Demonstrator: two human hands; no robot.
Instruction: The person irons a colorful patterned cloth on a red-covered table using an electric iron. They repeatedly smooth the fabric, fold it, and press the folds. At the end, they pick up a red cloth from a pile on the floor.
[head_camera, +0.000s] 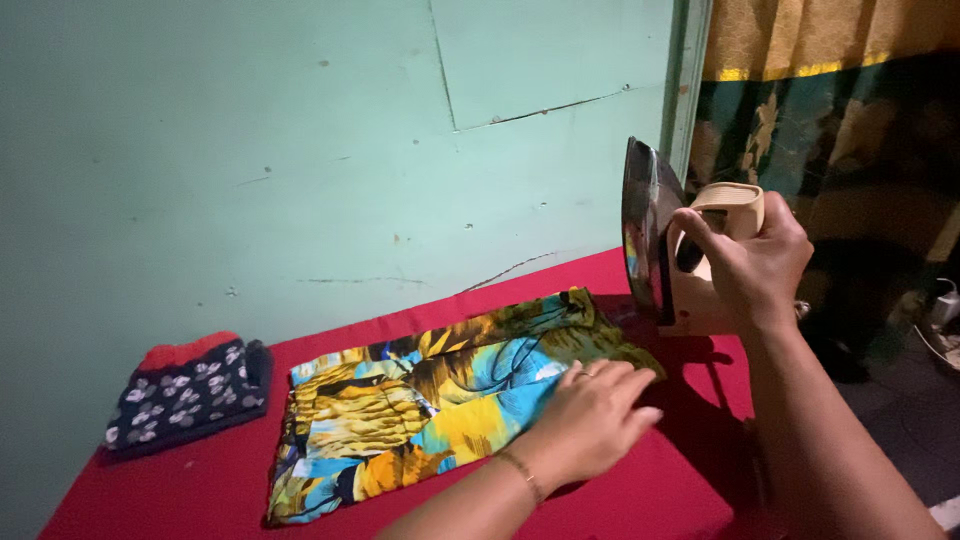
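One clothes iron (668, 240) — cream plastic body, dark shiny soleplate — stands upright on its heel at the far right of the red cloth-covered table (640, 500), nose pointing up, soleplate facing left. The right hand (750, 262) is wrapped around its handle. The left hand (592, 415) lies flat, fingers spread, on one folded floppy printed garment (420, 410) — yellow, blue, brown — long axis running left-right. One folded dark flowered cloth (190, 392) sits further left by the green wall (300, 130).

Head view, downward, close, perhaps angled left
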